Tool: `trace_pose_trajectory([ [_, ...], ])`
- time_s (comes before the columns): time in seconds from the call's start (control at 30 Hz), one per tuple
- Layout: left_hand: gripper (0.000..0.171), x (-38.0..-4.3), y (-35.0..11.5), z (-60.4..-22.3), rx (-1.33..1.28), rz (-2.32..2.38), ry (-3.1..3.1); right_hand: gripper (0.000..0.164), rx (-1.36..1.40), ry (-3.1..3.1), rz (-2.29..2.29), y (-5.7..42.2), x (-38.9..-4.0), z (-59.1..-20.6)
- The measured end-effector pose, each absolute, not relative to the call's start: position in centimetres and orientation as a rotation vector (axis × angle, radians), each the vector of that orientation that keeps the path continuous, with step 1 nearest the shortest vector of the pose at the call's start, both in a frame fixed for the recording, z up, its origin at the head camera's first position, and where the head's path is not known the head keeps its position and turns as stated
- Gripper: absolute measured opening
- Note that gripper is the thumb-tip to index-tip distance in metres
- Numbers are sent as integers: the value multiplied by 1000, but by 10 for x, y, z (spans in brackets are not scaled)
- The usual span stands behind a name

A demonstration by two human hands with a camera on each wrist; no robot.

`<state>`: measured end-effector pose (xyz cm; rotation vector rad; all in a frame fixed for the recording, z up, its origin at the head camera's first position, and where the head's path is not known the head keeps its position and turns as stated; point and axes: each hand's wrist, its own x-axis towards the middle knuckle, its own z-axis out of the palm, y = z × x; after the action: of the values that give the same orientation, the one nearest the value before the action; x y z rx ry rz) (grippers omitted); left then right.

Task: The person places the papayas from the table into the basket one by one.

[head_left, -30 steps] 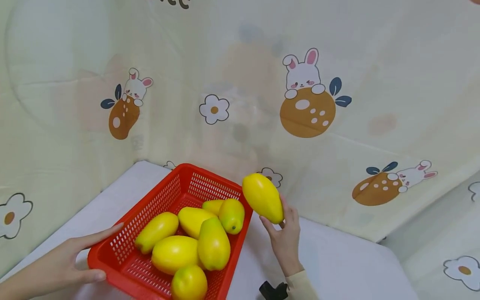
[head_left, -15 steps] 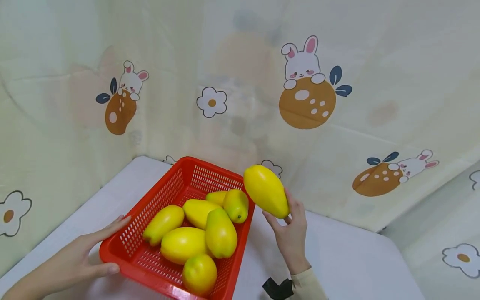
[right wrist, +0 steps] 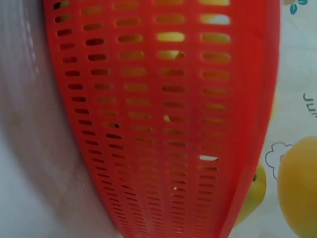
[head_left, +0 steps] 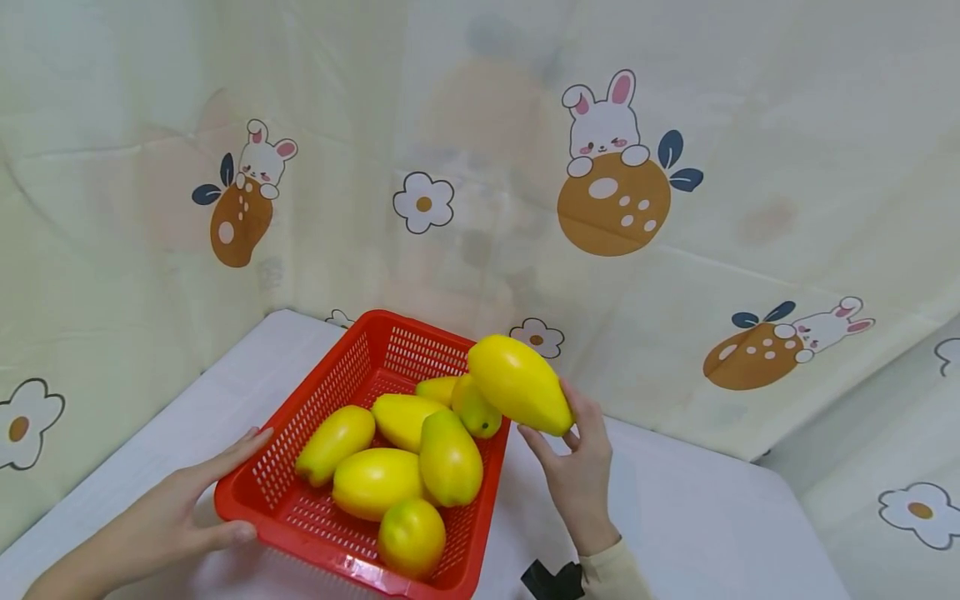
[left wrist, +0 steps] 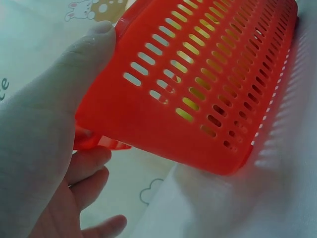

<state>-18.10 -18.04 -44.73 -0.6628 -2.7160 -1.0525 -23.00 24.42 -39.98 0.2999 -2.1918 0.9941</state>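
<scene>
My right hand holds up a long, smooth yellow fruit, shaped like a mango or papaya. In the head view the fruit overlaps the right rim of a red plastic basket. Inside the basket lie several similar yellow fruits, some tinged green. My left hand grips the near left corner of the basket; the left wrist view has its thumb against the wall. At the right edge of the right wrist view appears the raised fruit, beside the slotted basket wall; that hand is hidden there.
The basket stands on a white-covered table. A pale curtain printed with rabbits and flowers hangs behind and at both sides. A black piece sits at the right wrist.
The basket has shifted a little to the right with my left hand on it. My right hand has tipped the held fruit slightly left, so it overlaps the basket rim. The head view has tilted slightly.
</scene>
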Motion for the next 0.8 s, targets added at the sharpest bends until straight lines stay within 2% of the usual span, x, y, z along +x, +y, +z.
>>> trace_pose_trajectory([
  [0.53, 98, -180, -178, -445, -643, -1024, -2737, 72, 465, -2258, 915, 226, -224, -409],
  [0.8, 96, -179, -177, -444, -635, -1057, -2746, 72, 416, -2313, 947, 218, -219, -407],
])
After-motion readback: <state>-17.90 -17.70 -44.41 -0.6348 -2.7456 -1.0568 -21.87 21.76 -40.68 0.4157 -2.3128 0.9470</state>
